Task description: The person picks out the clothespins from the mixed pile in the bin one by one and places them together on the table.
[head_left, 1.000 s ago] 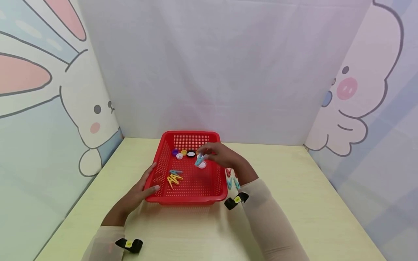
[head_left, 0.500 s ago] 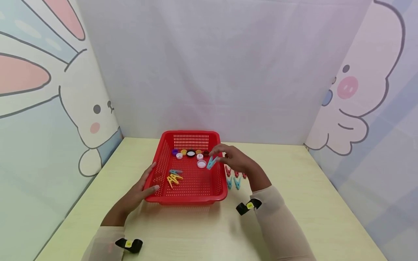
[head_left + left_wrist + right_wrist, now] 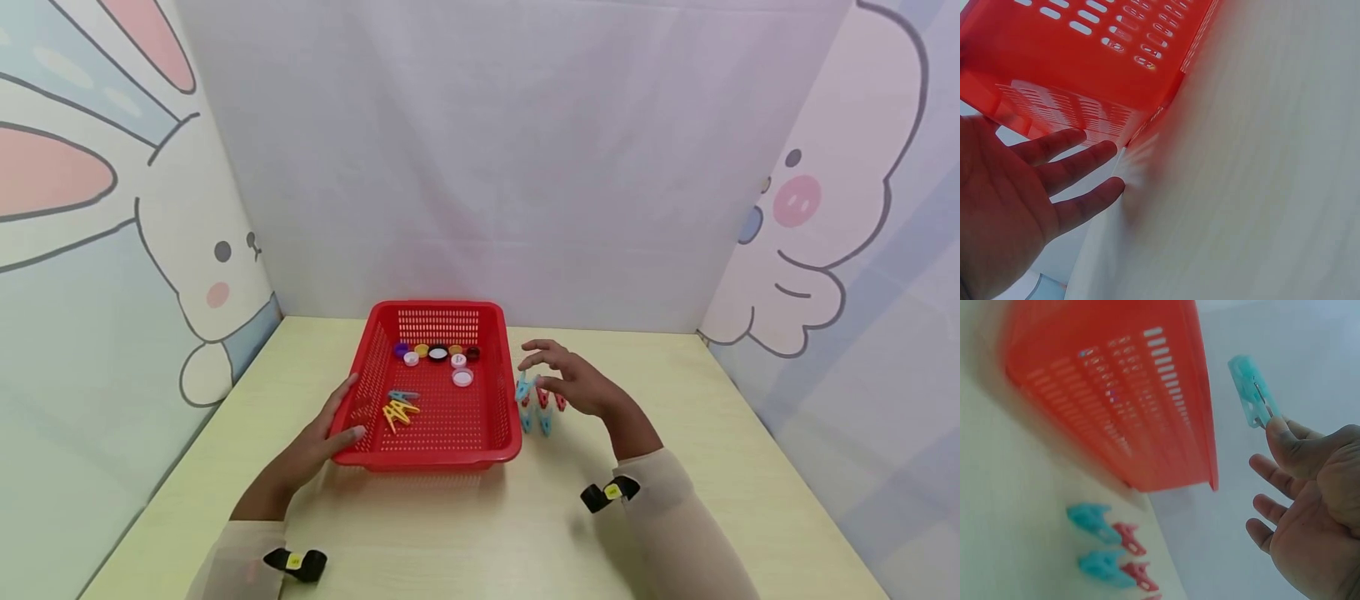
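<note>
My right hand point(image 3: 581, 382) pinches a light blue clothespin point(image 3: 522, 386) between thumb and forefinger, just outside the right wall of a red plastic basket point(image 3: 427, 457). In the right wrist view the clothespin point(image 3: 1254, 390) points up and away from the fingertips, and the other fingers are loosely spread. My left hand point(image 3: 318, 440) rests at the basket's left side, its thumb over the rim. Seen from the left wrist, several of its fingers point(image 3: 1079, 169) extend straight along the outer wall. Inside the basket lie yellow clothespins point(image 3: 401, 411) and a blue one point(image 3: 403, 396).
Several bottle caps, among them a purple one point(image 3: 402, 349) and a black-rimmed one point(image 3: 438, 353), lie toward the basket's back. On the pale table point(image 3: 420, 533), right of the basket, are red clothespins point(image 3: 543, 398) above two light blue ones point(image 3: 546, 422). A grey cloth wall point(image 3: 480, 167) stands behind.
My right hand has carried the light blue clothespin from above the basket's inside, rightward over the rim, to above the clothespins on the table. My left hand and the basket stay put.
</note>
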Action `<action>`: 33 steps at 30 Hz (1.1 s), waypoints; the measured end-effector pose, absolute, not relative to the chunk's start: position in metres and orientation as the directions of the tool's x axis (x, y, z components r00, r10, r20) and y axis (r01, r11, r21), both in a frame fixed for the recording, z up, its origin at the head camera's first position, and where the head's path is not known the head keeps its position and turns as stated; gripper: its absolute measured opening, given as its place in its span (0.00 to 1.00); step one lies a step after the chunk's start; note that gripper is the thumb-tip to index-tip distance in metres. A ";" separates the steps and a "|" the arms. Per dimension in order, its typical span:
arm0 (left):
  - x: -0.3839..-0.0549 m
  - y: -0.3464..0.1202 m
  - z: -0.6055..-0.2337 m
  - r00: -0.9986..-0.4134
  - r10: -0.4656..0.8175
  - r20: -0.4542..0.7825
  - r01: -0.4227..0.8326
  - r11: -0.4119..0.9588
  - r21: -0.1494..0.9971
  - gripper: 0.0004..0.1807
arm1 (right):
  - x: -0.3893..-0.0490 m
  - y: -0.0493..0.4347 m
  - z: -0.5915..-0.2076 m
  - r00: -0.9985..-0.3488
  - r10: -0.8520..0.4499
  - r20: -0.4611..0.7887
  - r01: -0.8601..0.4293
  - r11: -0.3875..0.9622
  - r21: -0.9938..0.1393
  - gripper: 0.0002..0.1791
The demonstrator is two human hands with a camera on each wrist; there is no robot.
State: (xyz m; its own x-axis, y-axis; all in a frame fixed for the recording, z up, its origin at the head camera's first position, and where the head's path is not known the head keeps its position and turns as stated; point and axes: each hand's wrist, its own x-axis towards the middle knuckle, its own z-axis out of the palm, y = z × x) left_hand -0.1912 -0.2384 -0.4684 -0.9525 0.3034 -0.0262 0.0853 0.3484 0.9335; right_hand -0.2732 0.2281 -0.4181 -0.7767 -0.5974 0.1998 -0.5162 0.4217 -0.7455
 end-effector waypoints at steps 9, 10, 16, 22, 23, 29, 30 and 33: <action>-0.189 -0.238 -0.468 -0.955 0.295 -0.019 0.088 0.345 0.934 0.60 | -0.271 0.262 -0.440 -0.767 -0.611 0.195 -0.518 0.412 -0.749 0.16; -0.189 -0.238 -0.468 -0.955 0.294 -0.021 0.086 0.345 0.935 0.60 | -0.271 0.266 -0.443 -0.769 -0.611 0.189 -0.514 0.415 -0.750 0.17; -0.190 -0.238 -0.468 -0.954 0.300 -0.022 0.085 0.341 0.936 0.60 | -0.269 0.283 -0.457 -0.787 -0.599 0.148 -0.478 0.441 -0.760 0.15; -0.191 -0.237 -0.468 -0.954 0.297 -0.030 0.079 0.348 0.934 0.60 | -0.267 0.297 -0.471 -0.816 -0.570 0.100 -0.417 0.458 -0.785 0.14; -0.191 -0.237 -0.468 -0.955 0.296 -0.032 0.077 0.350 0.933 0.60 | -0.267 0.299 -0.474 -0.818 -0.567 0.094 -0.408 0.457 -0.790 0.14; -0.189 -0.236 -0.467 -0.957 0.289 -0.028 0.080 0.354 0.932 0.60 | -0.270 0.308 -0.490 -0.825 -0.558 0.089 -0.389 0.447 -0.806 0.15; -0.188 -0.236 -0.467 -0.957 0.288 -0.025 0.081 0.352 0.933 0.60 | -0.271 0.309 -0.492 -0.827 -0.555 0.086 -0.386 0.450 -0.805 0.15; -0.187 -0.235 -0.468 -0.958 0.286 -0.019 0.085 0.348 0.934 0.60 | -0.273 0.311 -0.497 -0.833 -0.549 0.073 -0.369 0.452 -0.812 0.15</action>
